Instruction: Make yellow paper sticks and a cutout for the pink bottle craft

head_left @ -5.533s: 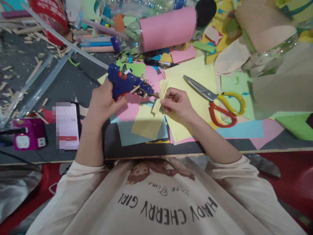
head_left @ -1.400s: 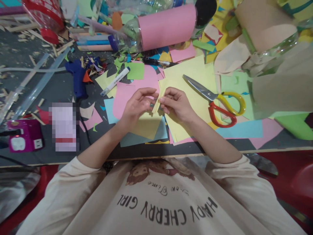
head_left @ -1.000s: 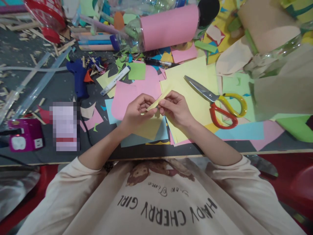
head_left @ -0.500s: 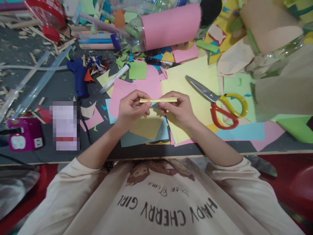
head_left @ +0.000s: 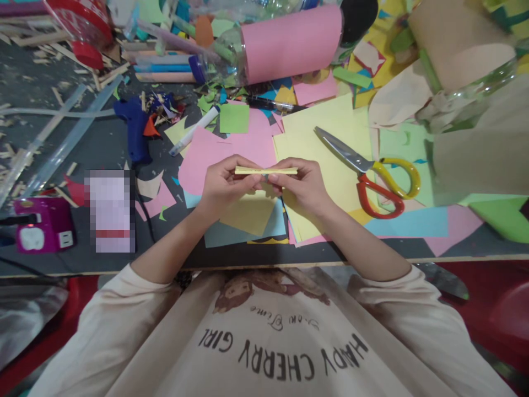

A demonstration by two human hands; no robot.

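Note:
Between my two hands is a narrow folded strip of yellow paper (head_left: 266, 171), held level above the table. My left hand (head_left: 226, 182) pinches its left part, thumb in front and fingers behind. My right hand (head_left: 301, 179) grips the right part the same way, and the two thumbs nearly meet at the middle. Below the hands lie a yellow sheet (head_left: 252, 212) and a light blue sheet (head_left: 231, 234). To the right of my right hand, scissors (head_left: 363, 165) with one red and one yellow handle rest on a stack of yellow paper (head_left: 330, 118).
A blue glue gun (head_left: 134, 129) and a white marker (head_left: 194, 131) lie to the left. A pink-wrapped bottle (head_left: 293, 44) stretches across the back. At the left edge sits a purple power adapter (head_left: 43, 226). Paper scraps and wood bits are scattered around.
My thumbs have come closer together at the middle of the folded yellow paper, which shows a slightly broader face now. The other things lie as before.

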